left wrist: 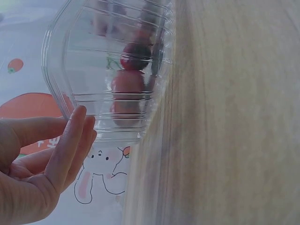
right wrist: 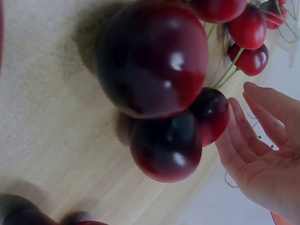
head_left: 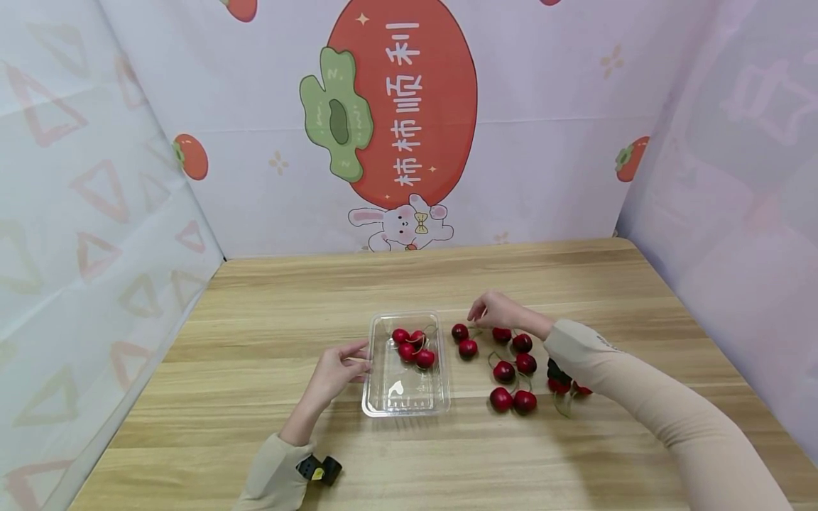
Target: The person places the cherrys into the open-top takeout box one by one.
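Note:
A clear plastic box (head_left: 407, 408) stands on the table with several red cherries (head_left: 424, 359) in its far half. My left hand (head_left: 339, 369) is at the box's left side, its extended fingers (left wrist: 70, 145) against the clear wall near the rim. Right of the box, two dark red cherries (head_left: 468, 348) lie close together, with green stems showing in the right wrist view. Just beyond them hovers my right hand (head_left: 501, 311), thumb and fingers apart in the right wrist view, fingertips near the stems and no cherry in its grasp.
More paired cherries (head_left: 513, 401) with stems lie right of the box, some of them under the right forearm. The wooden table (head_left: 255, 305) ends at a printed backdrop (head_left: 543, 177), and cloth walls rise on both sides.

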Available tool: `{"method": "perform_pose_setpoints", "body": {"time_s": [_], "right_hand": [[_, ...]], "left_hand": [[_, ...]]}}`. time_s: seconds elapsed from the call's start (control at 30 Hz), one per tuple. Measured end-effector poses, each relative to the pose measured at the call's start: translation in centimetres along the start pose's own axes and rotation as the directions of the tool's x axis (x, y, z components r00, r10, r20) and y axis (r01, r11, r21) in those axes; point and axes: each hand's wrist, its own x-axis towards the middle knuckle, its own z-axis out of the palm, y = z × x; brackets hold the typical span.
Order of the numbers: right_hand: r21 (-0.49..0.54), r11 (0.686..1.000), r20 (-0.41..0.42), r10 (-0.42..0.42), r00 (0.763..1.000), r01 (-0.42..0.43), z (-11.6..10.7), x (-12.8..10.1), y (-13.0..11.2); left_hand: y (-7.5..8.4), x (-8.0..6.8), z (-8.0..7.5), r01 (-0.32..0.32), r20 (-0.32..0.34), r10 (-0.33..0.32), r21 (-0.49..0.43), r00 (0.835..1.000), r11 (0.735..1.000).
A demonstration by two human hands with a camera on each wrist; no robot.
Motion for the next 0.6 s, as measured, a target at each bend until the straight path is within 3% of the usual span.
{"method": "perform_pose_setpoints", "body": {"time_s": [0.6], "right_hand": [[0.008, 1.000, 0.032, -0.029, 0.999, 0.029, 0.49, 0.63, 0.99]], "left_hand": [[-0.10, 0.12, 0.09, 0.006, -0.013, -0.006, -0.005, 1.000, 1.000]]}}
